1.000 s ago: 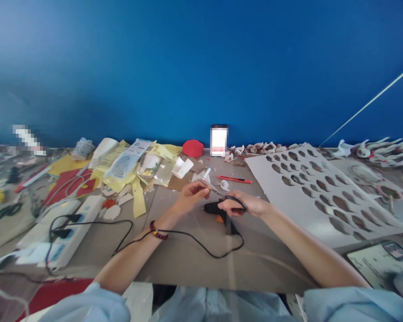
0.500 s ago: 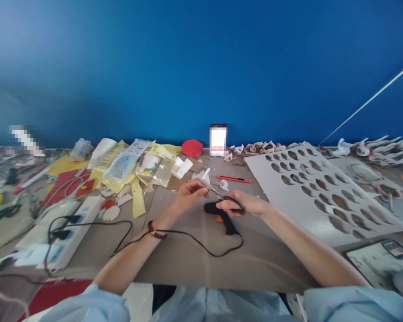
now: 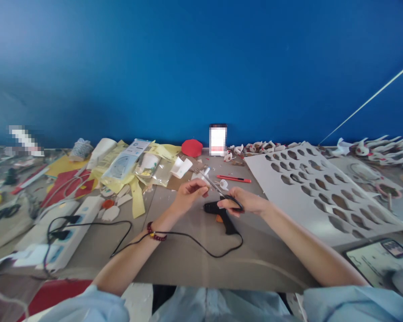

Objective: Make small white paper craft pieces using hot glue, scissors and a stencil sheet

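Observation:
My right hand [image 3: 245, 200] is closed around the black handles of a pair of scissors [image 3: 215, 186]. The blades point up and left, apart from each other, passing just beside my left fingertips. My left hand [image 3: 191, 194] is pinched, with thumb and forefinger together; whatever is between them is too small to make out. Under my right hand, a black glue gun [image 3: 225, 219] with an orange trigger lies on the table, and its cord runs left across my left wrist. Beyond the hands are small white scraps, a white curled piece [image 3: 223, 184] and a red utility knife [image 3: 234, 179].
A white sheet with leaf-shaped holes [image 3: 309, 223] covers the right side. White bird-like pieces [image 3: 383, 150] are heaped behind it. At left are a power strip [image 3: 87, 212], yellow packaging [image 3: 138, 197] and black-handled scissors [image 3: 5, 213]. A red disc [image 3: 192, 147] leans near a blurred-out upright screen [image 3: 218, 139].
The scissors' blades have swung upward, away from my left fingertips, and show spread apart. My right hand has shifted slightly; my left hand stays almost in place.

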Demonstrator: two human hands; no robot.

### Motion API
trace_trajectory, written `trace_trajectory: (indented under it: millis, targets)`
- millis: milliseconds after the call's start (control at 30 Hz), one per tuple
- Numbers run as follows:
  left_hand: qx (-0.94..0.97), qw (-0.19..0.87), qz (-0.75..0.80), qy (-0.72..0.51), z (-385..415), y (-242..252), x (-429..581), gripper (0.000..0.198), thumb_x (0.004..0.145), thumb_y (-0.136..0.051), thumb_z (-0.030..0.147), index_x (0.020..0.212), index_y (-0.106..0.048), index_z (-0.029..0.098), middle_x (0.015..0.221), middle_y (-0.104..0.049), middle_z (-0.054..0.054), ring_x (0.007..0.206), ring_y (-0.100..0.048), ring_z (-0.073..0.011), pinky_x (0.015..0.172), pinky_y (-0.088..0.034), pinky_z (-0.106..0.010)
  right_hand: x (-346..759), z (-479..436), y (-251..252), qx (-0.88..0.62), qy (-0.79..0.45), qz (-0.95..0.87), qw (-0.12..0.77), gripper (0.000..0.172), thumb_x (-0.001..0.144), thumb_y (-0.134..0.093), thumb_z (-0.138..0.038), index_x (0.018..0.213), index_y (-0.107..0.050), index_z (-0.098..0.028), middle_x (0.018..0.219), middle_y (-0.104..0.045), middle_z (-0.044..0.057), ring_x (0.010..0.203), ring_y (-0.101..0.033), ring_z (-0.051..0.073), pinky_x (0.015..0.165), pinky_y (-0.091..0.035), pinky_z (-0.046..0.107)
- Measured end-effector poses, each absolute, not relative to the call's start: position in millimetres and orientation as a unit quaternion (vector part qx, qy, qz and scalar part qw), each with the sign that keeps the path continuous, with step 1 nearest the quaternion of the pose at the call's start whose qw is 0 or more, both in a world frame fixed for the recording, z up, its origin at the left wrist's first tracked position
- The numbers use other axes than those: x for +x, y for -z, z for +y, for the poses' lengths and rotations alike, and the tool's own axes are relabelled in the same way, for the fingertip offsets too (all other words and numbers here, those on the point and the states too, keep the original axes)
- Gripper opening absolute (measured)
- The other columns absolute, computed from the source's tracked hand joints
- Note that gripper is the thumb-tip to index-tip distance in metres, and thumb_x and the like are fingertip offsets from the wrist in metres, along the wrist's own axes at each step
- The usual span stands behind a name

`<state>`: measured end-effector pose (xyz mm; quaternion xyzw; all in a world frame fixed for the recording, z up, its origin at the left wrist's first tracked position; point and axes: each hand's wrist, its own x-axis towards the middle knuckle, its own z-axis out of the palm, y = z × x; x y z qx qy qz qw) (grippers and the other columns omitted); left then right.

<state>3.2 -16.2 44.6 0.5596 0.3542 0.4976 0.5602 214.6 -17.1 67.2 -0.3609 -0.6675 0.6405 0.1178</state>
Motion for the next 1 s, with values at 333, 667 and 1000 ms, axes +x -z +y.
trace_trajectory:
  millis: [333,667,1000]
  targets:
    - [0.529,0.570,0.394,-0.490,-17,-41,8,0.022,0.063,-0.078,0.035,0.068,-0.070,0.015,0.064,-0.065,-0.002,0.056,-0.058,-0.0115,0.056,-0.048,-0.026,206,-12,-55,-0.428,-0.631,-0.567,0.312,0.030,0.067,-0.071,-0.041,0.075,-0.059,-0.014,0.059,-0.057,-0.001,0.053,-0.050,0.009,0.051,-0.037,0.022]
    - [0.638,0.484,0.380,-0.463,-25,-44,11,0.011,0.071,-0.072,0.031,0.070,-0.073,0.019,0.068,-0.067,-0.004,0.065,-0.060,-0.0150,0.062,-0.047,-0.027,201,-17,-56,-0.429,-0.583,-0.600,0.340,0.035,0.064,-0.073,-0.043,0.077,-0.059,-0.014,0.067,-0.056,0.000,0.059,-0.050,0.011,0.058,-0.043,0.025]
    - [0.702,0.395,0.380,-0.454,-24,-36,9,0.012,0.080,-0.065,0.029,0.079,-0.072,0.020,0.077,-0.065,-0.004,0.075,-0.060,-0.0154,0.071,-0.046,-0.028,196,-17,-48,-0.447,-0.573,-0.586,0.359,0.035,0.060,-0.076,-0.041,0.070,-0.056,-0.015,0.061,-0.052,-0.003,0.052,-0.046,0.009,0.051,-0.039,0.023]
